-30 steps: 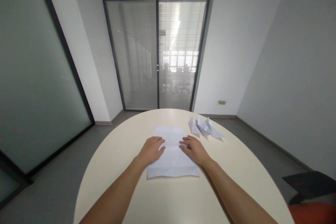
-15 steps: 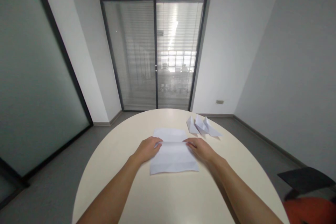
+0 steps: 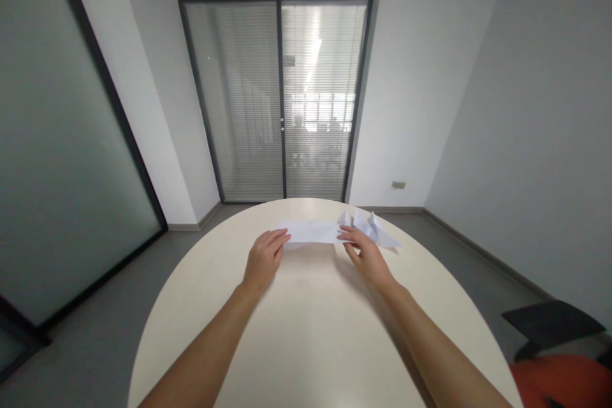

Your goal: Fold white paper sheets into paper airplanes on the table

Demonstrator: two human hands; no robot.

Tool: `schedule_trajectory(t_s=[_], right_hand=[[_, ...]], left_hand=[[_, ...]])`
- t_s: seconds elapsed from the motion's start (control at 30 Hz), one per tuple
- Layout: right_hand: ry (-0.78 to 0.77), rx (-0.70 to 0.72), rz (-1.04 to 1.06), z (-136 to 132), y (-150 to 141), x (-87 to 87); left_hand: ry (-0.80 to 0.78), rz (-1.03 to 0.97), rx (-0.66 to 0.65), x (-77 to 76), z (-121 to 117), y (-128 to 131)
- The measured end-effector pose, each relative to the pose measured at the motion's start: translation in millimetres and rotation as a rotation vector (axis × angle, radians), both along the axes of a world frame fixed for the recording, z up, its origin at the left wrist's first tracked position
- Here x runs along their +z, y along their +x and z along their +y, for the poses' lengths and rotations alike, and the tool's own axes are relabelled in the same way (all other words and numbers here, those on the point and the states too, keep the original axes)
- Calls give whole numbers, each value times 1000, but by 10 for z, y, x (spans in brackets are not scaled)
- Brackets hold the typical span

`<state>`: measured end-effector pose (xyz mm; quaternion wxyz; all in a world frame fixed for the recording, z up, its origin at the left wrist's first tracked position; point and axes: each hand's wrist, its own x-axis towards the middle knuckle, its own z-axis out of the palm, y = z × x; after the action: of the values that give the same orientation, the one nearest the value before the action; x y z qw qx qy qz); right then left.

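A white sheet of paper [image 3: 312, 232] shows as a narrow band, held up slightly off the far part of the table between my two hands. My left hand [image 3: 266, 257] grips its left end, fingers on top and thumb out of sight. At the right end, my right hand [image 3: 367, 257] pinches the paper between fingers and thumb. Just behind that hand stand several folded white paper shapes [image 3: 382, 234] with pointed tips, partly covered by my fingers and the sheet.
All this is on a round cream table [image 3: 306, 331]. To the lower right is a chair with a red seat [image 3: 561, 379] and a black part [image 3: 554, 324]. A glass door with blinds [image 3: 282, 102] is in the far wall.
The sheet lay spread toward me with a raised crease across it; now only a narrow band shows, lifted and farther away. Both hands have moved forward with it.
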<state>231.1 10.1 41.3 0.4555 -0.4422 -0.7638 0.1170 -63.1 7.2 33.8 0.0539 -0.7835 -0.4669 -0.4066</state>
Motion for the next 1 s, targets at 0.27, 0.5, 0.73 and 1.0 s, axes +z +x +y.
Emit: schedule_trajectory(t_s=[0.27,0.5,0.73,1.0], right_hand=[[-171,13,-135,3,57,-152],[-305,99,-397,-128,62,-17],[-178,-24,-437,-205,-248,-25],[-335,134,-587,-235,-468,-366]], left_hand=[[-123,98,-61,10,-104,44],[-340,224,-169,-125,-106,61],[-508,417,-256,-199,-192,165],[-554,430,-165,-297,-217,340]])
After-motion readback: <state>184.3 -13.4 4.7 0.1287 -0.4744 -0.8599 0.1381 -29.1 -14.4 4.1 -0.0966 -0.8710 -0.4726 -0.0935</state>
